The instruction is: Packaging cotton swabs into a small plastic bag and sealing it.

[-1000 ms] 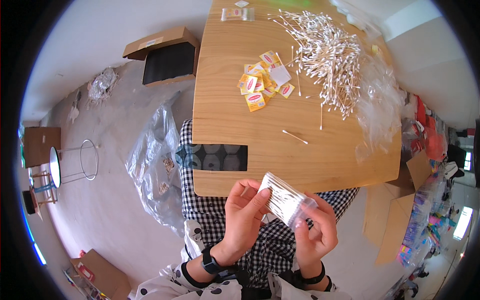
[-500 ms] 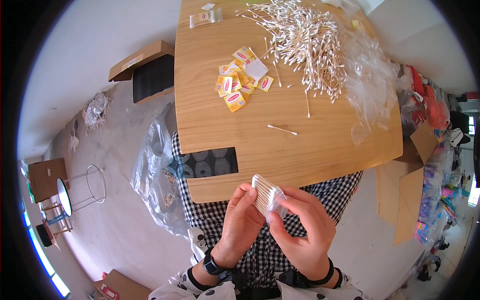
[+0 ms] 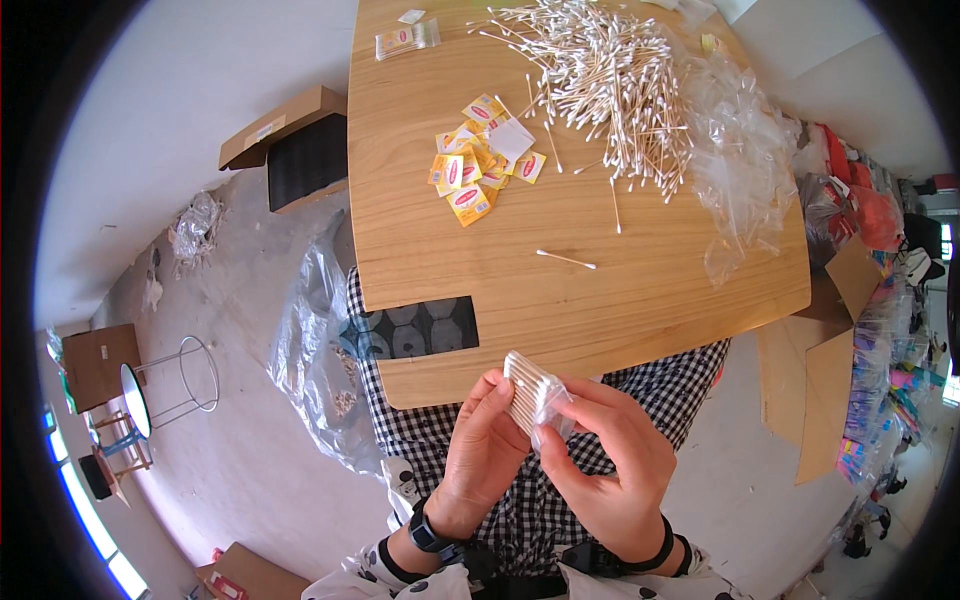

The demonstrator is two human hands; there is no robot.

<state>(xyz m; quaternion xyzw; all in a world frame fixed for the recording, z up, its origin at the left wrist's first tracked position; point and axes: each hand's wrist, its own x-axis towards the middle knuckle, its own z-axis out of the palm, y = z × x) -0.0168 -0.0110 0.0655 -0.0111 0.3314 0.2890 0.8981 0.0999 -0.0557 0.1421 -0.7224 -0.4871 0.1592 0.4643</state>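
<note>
Between my two hands, just off the near table edge, is a flat bundle of cotton swabs (image 3: 527, 392) with wooden sticks. My left hand (image 3: 478, 443) pinches its left side, thumb on the front. A small clear plastic bag (image 3: 553, 405) covers the bundle's right end, and my right hand (image 3: 617, 455) grips that bag between thumb and fingers. On the table, one loose swab (image 3: 566, 259) lies nearest to my hands. Farther off are a large heap of cotton swabs (image 3: 620, 90) and a pile of yellow and white cards (image 3: 470, 165).
A packed bag of swabs (image 3: 402, 41) lies at the table's far left. Crumpled clear bags (image 3: 740, 160) cover its right side. A dark panel (image 3: 425, 327) fills a notch at the near left. Open cardboard boxes (image 3: 825, 400) stand right; a plastic sack (image 3: 315, 350) rests left.
Both hands hold the bundle and bag almost as before, with only slight finger movement. The whole view has shifted a little.
</note>
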